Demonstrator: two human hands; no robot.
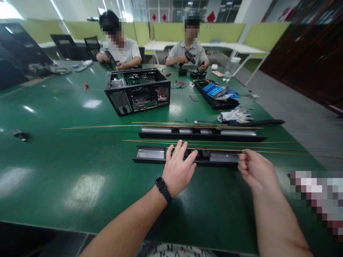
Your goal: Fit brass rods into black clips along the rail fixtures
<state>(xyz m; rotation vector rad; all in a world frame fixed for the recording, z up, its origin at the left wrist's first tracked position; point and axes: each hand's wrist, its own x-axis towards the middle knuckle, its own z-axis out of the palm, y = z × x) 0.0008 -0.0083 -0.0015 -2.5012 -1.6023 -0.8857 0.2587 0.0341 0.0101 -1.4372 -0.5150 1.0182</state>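
Note:
The nearer rail, a long black channel with a silver inner strip and dark blocks at its middle, lies across the green table in front of me. My left hand, with a black watch on its wrist, rests over its middle blocks with the fingers spread. At its right end, my right hand is closed, thumb and forefinger pinching what looks like a thin brass-coloured rod that runs along the rail. More such rods lie between this rail and a similar farther rail.
Beyond the rails stands an open black computer case. To its right are a black tray with blue items, white gloves and a clear bottle. Two people sit across the table, one holding a power drill.

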